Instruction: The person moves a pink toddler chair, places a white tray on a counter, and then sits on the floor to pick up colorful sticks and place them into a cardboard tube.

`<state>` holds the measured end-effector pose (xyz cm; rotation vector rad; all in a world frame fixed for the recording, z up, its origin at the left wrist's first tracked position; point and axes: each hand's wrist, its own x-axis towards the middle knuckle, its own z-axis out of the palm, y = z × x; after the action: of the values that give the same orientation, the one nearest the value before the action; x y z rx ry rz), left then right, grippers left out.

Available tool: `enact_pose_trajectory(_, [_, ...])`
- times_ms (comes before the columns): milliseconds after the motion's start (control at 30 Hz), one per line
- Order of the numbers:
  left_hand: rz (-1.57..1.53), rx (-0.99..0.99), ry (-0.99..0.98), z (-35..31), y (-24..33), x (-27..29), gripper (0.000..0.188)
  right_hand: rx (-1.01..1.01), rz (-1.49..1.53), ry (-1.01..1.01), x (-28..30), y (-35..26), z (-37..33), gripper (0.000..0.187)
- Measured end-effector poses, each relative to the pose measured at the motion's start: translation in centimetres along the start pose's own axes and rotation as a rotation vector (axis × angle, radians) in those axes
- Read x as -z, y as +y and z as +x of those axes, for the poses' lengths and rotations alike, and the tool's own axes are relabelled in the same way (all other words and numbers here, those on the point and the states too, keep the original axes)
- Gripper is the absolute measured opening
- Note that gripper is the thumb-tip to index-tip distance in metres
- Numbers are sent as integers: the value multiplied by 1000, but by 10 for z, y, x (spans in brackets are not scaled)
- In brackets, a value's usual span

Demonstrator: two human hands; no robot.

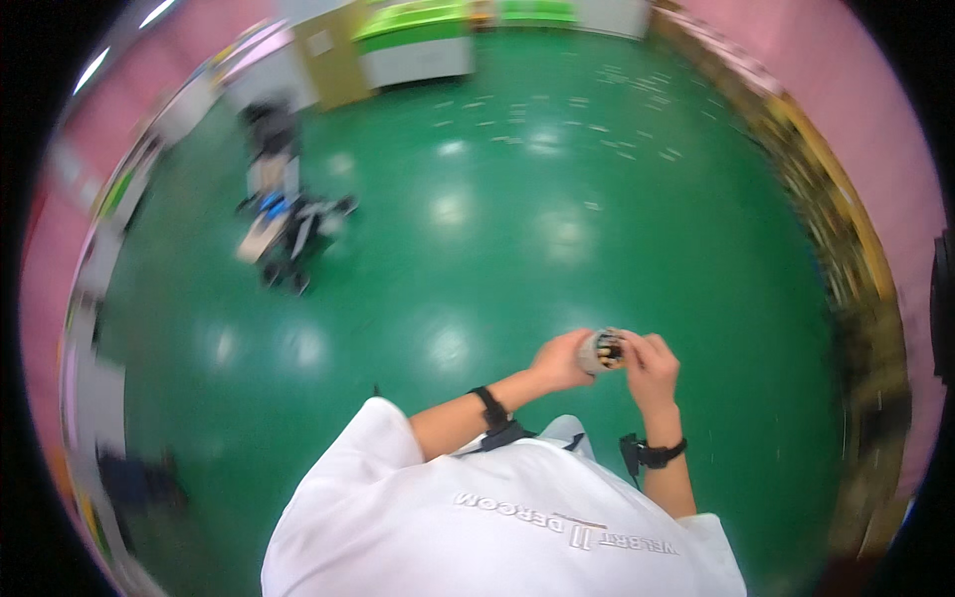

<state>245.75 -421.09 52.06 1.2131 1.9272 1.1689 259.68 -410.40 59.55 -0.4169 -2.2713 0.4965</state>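
Note:
My left hand (563, 360) is wrapped around a small light-grey cup (589, 355), held out in front of my body. Several short stick-like pieces (608, 349), dark and pale, show inside its mouth. At the right side of the cup's rim, my right hand (653, 372) has its thumb and fingers drawn together. Whether those fingertips pinch one of the pieces or just the rim is too small to tell. Black bands circle both wrists.
A stroller-like wheeled frame (288, 214) stands on the green floor (477, 259) at the left. Many small white strips (652, 90) lie scattered farther off. Packed shelving (831, 199) lines the right wall, and green-and-white counters (416, 45) stand at the back.

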Motion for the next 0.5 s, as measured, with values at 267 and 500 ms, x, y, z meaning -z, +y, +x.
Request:
enact_pose_trajectory(267, [-214,252,550,-99,-4,-27,62,495,203,-332,-14,-26,-10,33])
enact_pose_trajectory(500, [-129,305,1070,-212,56,-60,61,267,686,-528,-12,-31,-46,36])
